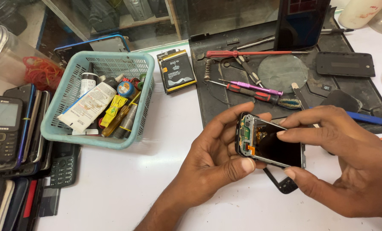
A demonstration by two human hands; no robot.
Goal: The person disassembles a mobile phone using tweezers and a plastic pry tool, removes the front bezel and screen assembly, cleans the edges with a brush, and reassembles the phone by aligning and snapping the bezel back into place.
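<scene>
The left hand (218,156) was brought in from the lower edge with the forearm angled up to the right, its fingers curled around the left end of an opened phone (270,143), the thumb pressed against the lower edge of the frame and the fingertips hooked over the top edge. The right hand (345,158) was held in from the right side, its fingers closed on the phone's right end: the thumb was set under the lower right corner and the index finger was laid across the dark panel, its tip resting near the exposed orange flex and circuit board at the left. The phone was thus gripped between both hands, raised slightly above the white table (126,184), with a thin black frame piece (283,184) lying beneath it. Behind the hands, a dark work mat (225,94) was spread with screwdrivers (250,89); to the left, a pale blue basket (97,137) of tubes and a phone battery (176,70) were seen.
</scene>
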